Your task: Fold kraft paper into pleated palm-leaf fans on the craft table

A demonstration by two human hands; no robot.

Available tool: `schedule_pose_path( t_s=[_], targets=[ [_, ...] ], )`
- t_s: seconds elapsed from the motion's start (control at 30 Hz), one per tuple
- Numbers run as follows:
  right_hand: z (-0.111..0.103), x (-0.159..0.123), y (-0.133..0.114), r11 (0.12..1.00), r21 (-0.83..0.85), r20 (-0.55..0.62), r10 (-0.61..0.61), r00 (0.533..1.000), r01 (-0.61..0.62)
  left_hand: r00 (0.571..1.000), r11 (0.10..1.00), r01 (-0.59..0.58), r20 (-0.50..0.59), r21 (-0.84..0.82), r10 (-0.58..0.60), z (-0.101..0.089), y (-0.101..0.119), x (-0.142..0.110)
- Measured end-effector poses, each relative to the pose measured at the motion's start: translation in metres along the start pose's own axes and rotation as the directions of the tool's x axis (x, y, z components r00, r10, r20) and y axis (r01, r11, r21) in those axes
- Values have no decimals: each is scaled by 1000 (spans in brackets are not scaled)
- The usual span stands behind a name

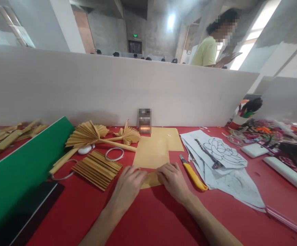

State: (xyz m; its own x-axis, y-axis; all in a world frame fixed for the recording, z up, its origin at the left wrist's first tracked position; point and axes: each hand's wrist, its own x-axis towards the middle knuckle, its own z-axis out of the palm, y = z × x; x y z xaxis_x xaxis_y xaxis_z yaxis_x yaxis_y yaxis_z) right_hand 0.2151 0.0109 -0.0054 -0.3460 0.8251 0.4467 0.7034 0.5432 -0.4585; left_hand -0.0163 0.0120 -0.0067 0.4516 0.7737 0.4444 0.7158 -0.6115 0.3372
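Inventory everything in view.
sheets: 2+, tan, centre
fans: 2+, tan, left
pleated paper: 1, tan, left
loops: 2, whitish, left
rounded object: 1, white, left
knife: 1, yellow, right
drawings: several, white, right
rods: count unclear, pink, right
board: 1, green, left
flat object: 1, black, left
scraps: several, tan, left
cup: 1, white-red, right
oddments: pile, multicoloured, right
slabs: 2, white, right
pixelated object: 1, dark, centre
partition: 1+, white, behind
table: 1, red, beneath
people: several, one yellow-topped, beyond
left hand: 1, bare, on sheets
right hand: 1, bare, on sheets
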Motion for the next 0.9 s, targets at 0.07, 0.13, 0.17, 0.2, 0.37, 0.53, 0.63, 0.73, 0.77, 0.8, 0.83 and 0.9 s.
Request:
schedule_pose_path(
  t_s=[0.07, 0.13, 0.17, 0.2, 0.37, 0.53, 0.63, 0.73, 0.77, 0.8, 0.83, 0.9],
  targets=[
    [-1, 1, -2, 995, 89, -9, 43, 999, -42, 997, 994, 40, 66, -104, -33, -2, 6, -1],
    [-3, 3, -2, 964, 228, -22, 145, 989, -136, 982, 964, 165, 129, -207, -140, -7, 8, -1],
    [-5, 4, -1, 934, 304, -19, 203, 979, -188, 967, 940, 232, 164, -252, -195, -9, 8, -1],
    [-6, 5, 1, 897, 374, -10, 257, 966, -235, 950, 910, 291, 197, -294, -241, -12, 8, -1],
    [-7, 8, 12, 751, 560, 22, 408, 913, -349, 899, 766, 427, 314, -479, -305, -19, 13, 3],
    [-6, 9, 22, 681, 632, -63, 520, 852, -369, 879, 660, 466, 391, -589, -272, -19, 8, 3],
    [-5, 9, 26, 676, 642, -93, 538, 838, -363, 875, 583, 480, 407, -655, -263, -19, 2, 3],
    [-3, 8, 30, 713, 593, -130, 545, 828, -376, 872, 536, 486, 419, -690, -252, -21, -6, 4],
    [-3, 7, 32, 727, 571, -143, 546, 826, -381, 874, 526, 484, 420, -699, -245, -22, -9, 4],
    [-4, 7, 34, 738, 552, -154, 547, 823, -387, 876, 515, 480, 418, -711, -239, -23, -12, 3],
    [-4, 7, 37, 746, 538, -163, 549, 819, -393, 879, 506, 475, 414, -719, -237, -23, -16, 3],
    [-5, 7, 40, 756, 520, -171, 548, 819, -397, 882, 521, 472, 387, -712, -270, -22, -22, 1]
  ],
)
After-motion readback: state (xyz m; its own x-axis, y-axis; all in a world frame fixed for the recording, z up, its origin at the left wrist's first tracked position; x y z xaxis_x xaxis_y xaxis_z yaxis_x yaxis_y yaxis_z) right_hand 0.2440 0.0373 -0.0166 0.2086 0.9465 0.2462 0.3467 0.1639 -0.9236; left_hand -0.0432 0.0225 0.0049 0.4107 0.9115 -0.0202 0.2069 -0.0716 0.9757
